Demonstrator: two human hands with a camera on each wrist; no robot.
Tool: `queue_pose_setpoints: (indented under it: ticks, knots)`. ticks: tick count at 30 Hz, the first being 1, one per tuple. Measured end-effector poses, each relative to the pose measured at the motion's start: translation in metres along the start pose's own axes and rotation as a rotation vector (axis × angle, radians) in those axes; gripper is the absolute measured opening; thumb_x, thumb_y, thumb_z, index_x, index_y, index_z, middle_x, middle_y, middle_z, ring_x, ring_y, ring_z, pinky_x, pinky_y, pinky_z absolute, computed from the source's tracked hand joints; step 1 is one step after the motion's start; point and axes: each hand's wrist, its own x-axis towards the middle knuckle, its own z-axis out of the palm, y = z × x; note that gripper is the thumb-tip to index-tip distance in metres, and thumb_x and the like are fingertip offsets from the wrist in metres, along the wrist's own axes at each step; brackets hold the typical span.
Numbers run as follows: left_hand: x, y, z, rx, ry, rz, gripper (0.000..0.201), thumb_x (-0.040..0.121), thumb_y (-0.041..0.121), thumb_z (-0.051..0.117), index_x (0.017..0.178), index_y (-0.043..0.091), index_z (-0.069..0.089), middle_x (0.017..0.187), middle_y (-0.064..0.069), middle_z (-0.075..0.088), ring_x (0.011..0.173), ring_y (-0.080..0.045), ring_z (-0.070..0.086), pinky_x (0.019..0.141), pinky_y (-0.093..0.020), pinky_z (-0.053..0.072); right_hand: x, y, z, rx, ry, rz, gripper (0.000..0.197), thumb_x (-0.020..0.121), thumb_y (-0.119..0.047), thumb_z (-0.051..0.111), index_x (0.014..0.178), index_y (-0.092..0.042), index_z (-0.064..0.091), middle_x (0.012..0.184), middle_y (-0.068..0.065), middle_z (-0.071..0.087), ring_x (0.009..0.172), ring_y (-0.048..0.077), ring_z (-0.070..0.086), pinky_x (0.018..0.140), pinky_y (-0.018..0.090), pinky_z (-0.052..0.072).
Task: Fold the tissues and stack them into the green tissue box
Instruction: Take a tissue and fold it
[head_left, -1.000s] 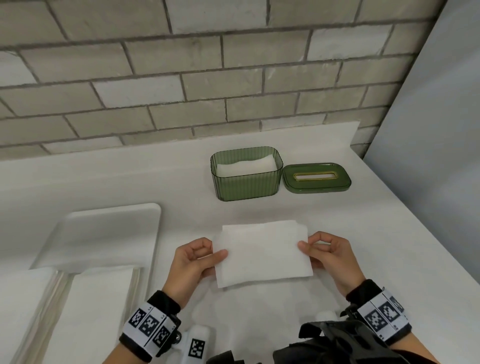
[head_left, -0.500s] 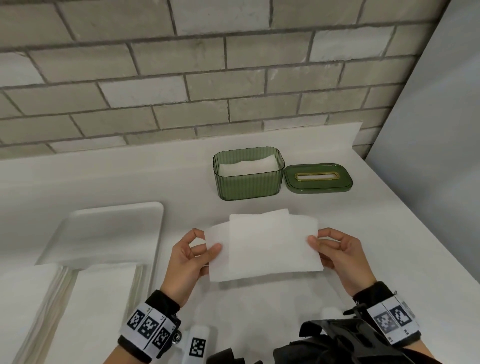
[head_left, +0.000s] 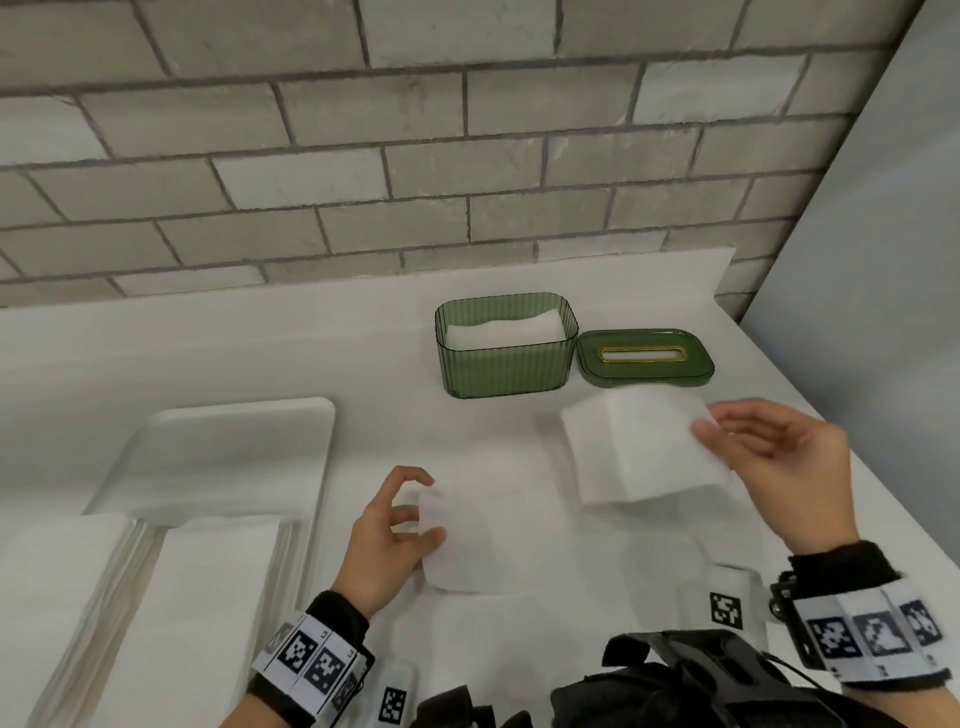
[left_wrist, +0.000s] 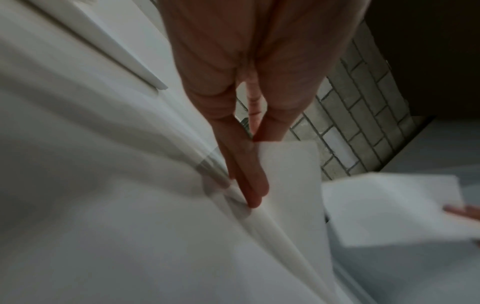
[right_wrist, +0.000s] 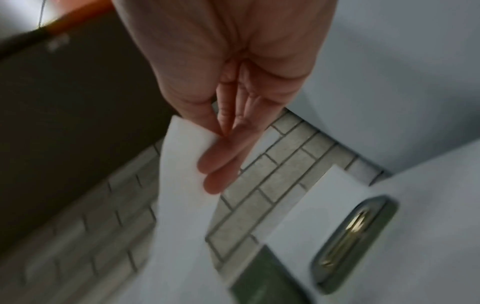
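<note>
The green tissue box stands open at the back of the white table with white tissues inside. Its green lid lies to its right. My right hand pinches one folded white tissue by its right edge, in the air just in front of the lid. My left hand pinches a second white tissue by its left edge, low over the table nearer me. In the left wrist view the fingers hold that tissue. The right wrist view shows fingers on the other tissue.
A white tray sits at the left. In front of it lie two stacks of unfolded tissues. A brick wall runs behind the table and a grey panel closes the right side. The table's right edge passes under my right hand.
Both hands held the tissues together in front of me. Now they are apart: my right hand has carried one right and towards the box, my left keeps the other.
</note>
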Motion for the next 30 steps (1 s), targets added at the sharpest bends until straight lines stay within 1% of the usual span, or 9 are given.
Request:
queue_pose_setpoints:
  ticks: [5, 8, 10, 12, 15, 17, 20, 24, 30]
  knots:
    - [0.005, 0.002, -0.002, 0.07, -0.103, -0.01, 0.019, 0.087, -0.009, 0.061, 0.087, 0.005, 0.071, 0.09, -0.009, 0.068, 0.061, -0.011, 0.064, 0.051, -0.017, 0.046, 0.004, -0.023, 0.021, 0.551, -0.146, 0.079, 0.024, 0.062, -0.014, 0.076, 0.085, -0.017, 0.071, 0.074, -0.001, 0.075, 0.066, 0.008, 0.07, 0.061, 0.018, 0.056]
    - [0.005, 0.007, -0.002, -0.018, -0.136, -0.088, 0.022, 0.091, -0.009, 0.055, 0.098, 0.0, 0.074, 0.1, -0.011, 0.071, 0.066, -0.008, 0.069, 0.056, -0.017, 0.051, -0.001, -0.004, 0.041, 0.562, -0.249, 0.197, 0.045, 0.054, -0.023, 0.084, 0.096, -0.02, 0.07, 0.076, 0.004, 0.074, 0.068, 0.012, 0.07, 0.06, 0.02, 0.055]
    - [0.004, 0.011, -0.001, -0.107, -0.158, -0.141, 0.025, 0.098, 0.004, 0.049, 0.102, 0.004, 0.074, 0.108, -0.015, 0.071, 0.084, -0.02, 0.073, 0.067, -0.029, 0.058, -0.009, 0.015, 0.053, 0.471, -0.292, 0.255, 0.056, 0.051, -0.03, 0.091, 0.101, -0.019, 0.069, 0.075, 0.007, 0.073, 0.069, 0.018, 0.07, 0.063, 0.026, 0.057]
    - [0.002, 0.019, 0.0, -0.245, -0.177, -0.203, 0.042, 0.103, 0.028, 0.04, 0.104, 0.004, 0.074, 0.11, -0.014, 0.072, 0.095, -0.033, 0.071, 0.079, -0.042, 0.058, -0.02, 0.032, 0.063, 0.37, -0.304, 0.31, 0.048, 0.06, -0.02, 0.087, 0.103, -0.015, 0.067, 0.072, 0.008, 0.07, 0.068, 0.022, 0.068, 0.065, 0.03, 0.056]
    - [0.0, 0.028, -0.001, -0.42, -0.176, -0.276, 0.076, 0.093, 0.061, 0.028, 0.102, 0.001, 0.072, 0.101, -0.009, 0.074, 0.086, -0.033, 0.072, 0.072, -0.042, 0.057, -0.032, 0.049, 0.072, 0.268, -0.332, 0.352, 0.036, 0.072, -0.003, 0.078, 0.105, -0.01, 0.065, 0.071, 0.008, 0.068, 0.065, 0.022, 0.066, 0.055, 0.025, 0.05]
    - [-0.001, 0.03, 0.0, -0.404, -0.192, -0.264, 0.083, 0.086, 0.068, 0.026, 0.104, 0.0, 0.07, 0.084, -0.009, 0.073, 0.072, -0.025, 0.07, 0.066, -0.036, 0.055, -0.036, 0.056, 0.073, 0.24, -0.347, 0.362, 0.034, 0.075, 0.0, 0.076, 0.105, -0.009, 0.064, 0.072, 0.009, 0.069, 0.066, 0.023, 0.068, 0.054, 0.025, 0.05]
    - [-0.003, 0.029, 0.002, -0.325, -0.192, -0.199, 0.073, 0.082, 0.061, 0.041, 0.102, -0.003, 0.07, 0.082, -0.011, 0.073, 0.07, -0.023, 0.069, 0.065, -0.034, 0.054, -0.037, 0.062, 0.073, 0.215, -0.346, 0.378, 0.032, 0.077, 0.0, 0.075, 0.104, -0.01, 0.064, 0.073, 0.009, 0.071, 0.071, 0.027, 0.071, 0.056, 0.026, 0.053]
    - [-0.004, 0.026, 0.006, -0.245, -0.156, -0.09, 0.032, 0.078, 0.019, 0.072, 0.1, -0.004, 0.072, 0.105, -0.017, 0.073, 0.089, -0.027, 0.073, 0.068, -0.031, 0.058, -0.037, 0.067, 0.072, 0.164, -0.352, 0.369, 0.03, 0.077, -0.002, 0.076, 0.103, -0.011, 0.064, 0.079, 0.014, 0.072, 0.073, 0.031, 0.071, 0.059, 0.032, 0.054]
    - [-0.005, 0.033, 0.006, -0.226, -0.129, -0.032, 0.026, 0.077, -0.002, 0.074, 0.103, 0.0, 0.073, 0.105, -0.011, 0.075, 0.092, -0.031, 0.073, 0.075, -0.038, 0.06, -0.036, 0.069, 0.07, 0.164, -0.345, 0.368, 0.029, 0.077, -0.002, 0.076, 0.101, -0.012, 0.065, 0.078, 0.012, 0.072, 0.071, 0.028, 0.07, 0.057, 0.029, 0.052]
